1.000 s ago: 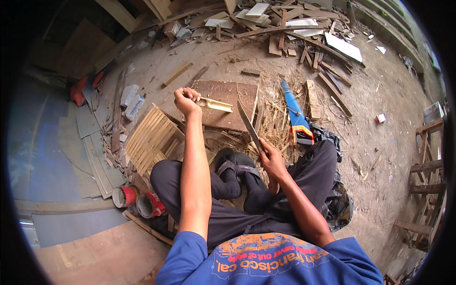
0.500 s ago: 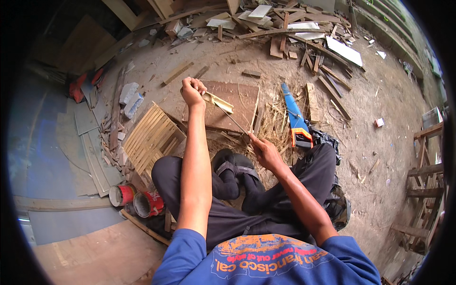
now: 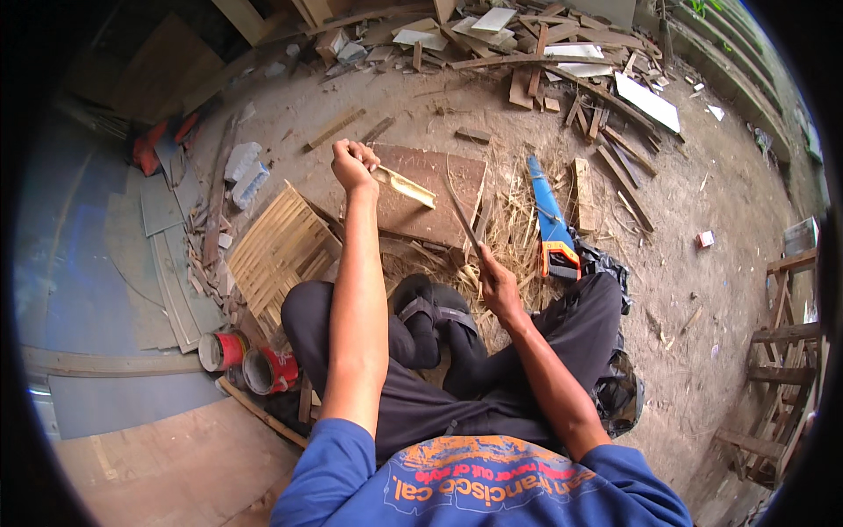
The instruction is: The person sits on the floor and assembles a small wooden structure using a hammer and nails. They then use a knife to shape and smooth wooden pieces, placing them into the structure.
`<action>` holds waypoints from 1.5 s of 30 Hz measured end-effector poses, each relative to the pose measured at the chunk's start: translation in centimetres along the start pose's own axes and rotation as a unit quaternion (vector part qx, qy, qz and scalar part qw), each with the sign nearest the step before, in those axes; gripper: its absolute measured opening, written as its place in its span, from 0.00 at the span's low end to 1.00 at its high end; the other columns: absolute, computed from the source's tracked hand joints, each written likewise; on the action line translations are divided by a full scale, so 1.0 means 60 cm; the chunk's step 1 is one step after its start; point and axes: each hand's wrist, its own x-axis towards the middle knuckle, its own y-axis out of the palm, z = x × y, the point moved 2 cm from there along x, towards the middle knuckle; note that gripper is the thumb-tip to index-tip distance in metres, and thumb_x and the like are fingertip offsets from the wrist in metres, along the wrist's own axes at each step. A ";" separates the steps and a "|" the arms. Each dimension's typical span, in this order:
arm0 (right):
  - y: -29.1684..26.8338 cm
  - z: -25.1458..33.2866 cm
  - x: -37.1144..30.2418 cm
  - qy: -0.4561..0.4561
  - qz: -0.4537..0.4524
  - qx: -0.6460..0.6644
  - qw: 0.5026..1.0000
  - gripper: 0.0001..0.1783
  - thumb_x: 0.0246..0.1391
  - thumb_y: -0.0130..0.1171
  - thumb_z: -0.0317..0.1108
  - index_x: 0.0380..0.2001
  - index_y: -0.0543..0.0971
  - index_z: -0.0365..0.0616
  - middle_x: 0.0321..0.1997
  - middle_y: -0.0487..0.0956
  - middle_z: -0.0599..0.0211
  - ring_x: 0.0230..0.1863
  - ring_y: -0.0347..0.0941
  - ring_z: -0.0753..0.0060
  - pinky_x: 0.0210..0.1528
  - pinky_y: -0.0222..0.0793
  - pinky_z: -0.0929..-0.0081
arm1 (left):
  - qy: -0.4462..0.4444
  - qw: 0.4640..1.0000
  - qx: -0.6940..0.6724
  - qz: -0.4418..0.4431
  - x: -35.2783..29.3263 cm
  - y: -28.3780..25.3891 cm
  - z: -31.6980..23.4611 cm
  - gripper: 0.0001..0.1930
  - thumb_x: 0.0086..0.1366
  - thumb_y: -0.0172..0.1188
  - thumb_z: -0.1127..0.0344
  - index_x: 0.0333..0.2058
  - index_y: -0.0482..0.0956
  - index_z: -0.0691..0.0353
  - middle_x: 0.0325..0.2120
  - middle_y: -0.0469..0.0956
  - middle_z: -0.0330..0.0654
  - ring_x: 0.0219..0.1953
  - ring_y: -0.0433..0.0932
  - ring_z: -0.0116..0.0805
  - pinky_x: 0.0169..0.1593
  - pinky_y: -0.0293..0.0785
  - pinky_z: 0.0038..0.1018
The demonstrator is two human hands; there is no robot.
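Observation:
My left hand (image 3: 355, 167), closed, grips one end of a short split length of bamboo (image 3: 406, 187), pale yellow with a hollowed face. The bamboo slants down to the right over a brown wooden board (image 3: 461, 180) on the ground. My right hand (image 3: 500, 288) is wrapped round the handle of a long, narrow knife (image 3: 465, 218). Its blade points up and away, past the board's right edge, apart from the bamboo. The handle is mostly hidden in my fingers.
Bamboo shavings (image 3: 518, 206) lie right of the board, beside a blue handsaw (image 3: 551, 215) and a wood block (image 3: 583, 195). Left are a slatted bamboo panel (image 3: 279, 250) and two red cans (image 3: 272, 371). Scrap wood (image 3: 562, 61) is heaped at the back; a wooden rack (image 3: 781, 360) stands right.
The knife has come away from the bamboo, its blade swinging up and to the right. My right hand has moved slightly right; my left hand still holds the bamboo in nearly the same place.

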 end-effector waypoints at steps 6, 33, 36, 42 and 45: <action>0.004 0.036 0.005 -0.026 0.077 -0.056 0.995 0.28 0.60 0.54 0.27 0.65 0.69 0.49 0.36 0.79 0.42 0.38 0.77 0.39 0.40 0.71 0.53 | -0.001 0.998 -0.002 0.070 0.003 0.002 0.002 0.21 0.65 0.46 0.58 0.14 0.53 0.54 0.10 0.55 0.36 0.13 0.51 0.29 0.20 0.50 0.29; -0.044 0.117 0.002 0.095 0.096 -0.045 0.990 0.19 0.61 0.51 0.27 0.55 0.74 0.42 0.36 0.77 0.31 0.44 0.74 0.30 0.40 0.69 0.44 | 0.042 0.970 0.020 0.240 -0.070 0.025 0.002 0.22 0.63 0.44 0.60 0.11 0.51 0.56 0.10 0.52 0.35 0.15 0.48 0.28 0.22 0.48 0.28; -0.061 0.143 0.008 0.115 0.132 -0.062 0.983 0.19 0.61 0.52 0.27 0.56 0.74 0.42 0.32 0.77 0.36 0.38 0.75 0.40 0.37 0.70 0.51 | 0.056 0.962 0.045 0.263 -0.086 0.039 0.004 0.22 0.63 0.44 0.61 0.11 0.53 0.58 0.10 0.53 0.36 0.15 0.50 0.28 0.22 0.48 0.28; -0.080 0.163 0.003 0.162 0.161 -0.026 0.973 0.21 0.65 0.53 0.32 0.61 0.73 0.41 0.20 0.75 0.55 0.22 0.74 0.68 0.28 0.69 0.64 | 0.069 0.956 0.073 0.277 -0.108 0.063 0.012 0.22 0.63 0.45 0.62 0.11 0.53 0.58 0.10 0.53 0.36 0.15 0.50 0.28 0.22 0.48 0.29; -0.088 0.181 -0.003 0.203 0.174 0.048 0.963 0.24 0.64 0.54 0.34 0.62 0.71 0.42 0.20 0.75 0.52 0.23 0.76 0.63 0.28 0.70 0.61 | 0.065 0.962 0.059 0.258 -0.097 0.045 0.007 0.22 0.62 0.45 0.60 0.11 0.52 0.57 0.10 0.53 0.36 0.15 0.50 0.28 0.23 0.49 0.29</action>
